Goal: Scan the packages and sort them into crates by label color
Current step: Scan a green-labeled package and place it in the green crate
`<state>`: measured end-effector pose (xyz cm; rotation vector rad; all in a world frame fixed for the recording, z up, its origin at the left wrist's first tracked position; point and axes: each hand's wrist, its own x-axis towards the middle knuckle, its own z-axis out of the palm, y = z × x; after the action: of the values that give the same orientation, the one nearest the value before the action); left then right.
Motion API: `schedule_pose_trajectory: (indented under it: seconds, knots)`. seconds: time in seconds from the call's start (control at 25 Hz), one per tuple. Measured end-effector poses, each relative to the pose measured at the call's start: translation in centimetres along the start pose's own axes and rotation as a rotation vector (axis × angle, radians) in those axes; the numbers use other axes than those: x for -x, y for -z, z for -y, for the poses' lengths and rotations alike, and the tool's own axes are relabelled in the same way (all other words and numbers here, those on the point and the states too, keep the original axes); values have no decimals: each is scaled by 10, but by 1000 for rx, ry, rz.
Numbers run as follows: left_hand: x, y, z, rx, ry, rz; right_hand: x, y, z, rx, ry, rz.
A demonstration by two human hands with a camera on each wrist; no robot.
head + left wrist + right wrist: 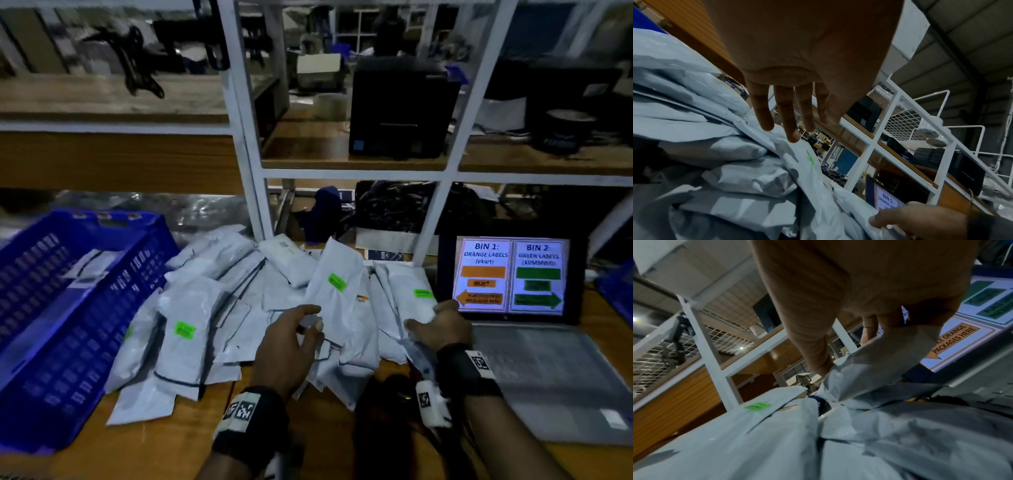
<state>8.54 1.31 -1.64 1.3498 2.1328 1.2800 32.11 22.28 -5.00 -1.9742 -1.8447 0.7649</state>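
Observation:
A heap of grey mailer packages [219,308] lies on the wooden table. My left hand [308,322] hovers with straight fingers [789,129] over a package with a green label [337,282], at or just above its surface. That label also shows edge-on in the left wrist view [810,158]. My right hand [424,322] pinches the near end of another green-labelled package [407,291], its thumb and fingers curled round the crumpled edge [879,353]. A blue crate [68,308] stands at the left with one package inside.
An open laptop [510,274] at the right shows bin 1 for orange labels, bin 2 for green. A second blue crate's corner [616,291] shows at the far right. A black device [390,401] lies by my right wrist. White shelf posts [253,205] rise behind the heap.

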Motion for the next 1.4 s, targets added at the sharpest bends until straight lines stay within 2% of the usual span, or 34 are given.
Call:
schedule_pose_trajectory:
  seconds: [0.12, 0.28, 0.4, 0.56, 0.72, 0.8, 0.88, 1.08, 1.2, 1.28, 1.32, 1.4]
  knots:
    - [-4, 12, 17, 90, 10, 25, 42, 0, 19, -89, 19, -163]
    - [-7, 27, 33, 174, 9, 12, 84, -7, 33, -177, 131, -255]
    - [-13, 33, 35, 214, 13, 10, 106, -9, 45, -276, 215, -186]
    - [-19, 31, 21, 285, 17, 13, 122, -3, 64, -357, 422, -91]
    - [-28, 20, 1, 444, 166, -10, 125, 11, 69, -387, 599, 43]
    - [-32, 14, -8, 568, 264, 9, 125, 12, 66, -352, 660, 93]
    - [-36, 3, -17, 690, 305, 7, 123, 13, 58, -321, 705, 119]
    - [-39, -17, -34, 717, 322, 3, 120, 21, 37, -309, 629, 105]
    - [-45, -22, -46, 686, 241, 38, 118, 31, 25, -434, 571, 26]
    - [-49, -24, -49, 607, 194, 40, 110, 34, 12, -480, 478, -47]
    - [-50, -24, -50, 577, 185, 33, 104, 34, 1, -420, 414, -62]
    - [-52, -26, -44, 554, 200, 21, 90, 25, -26, -160, 273, 32]
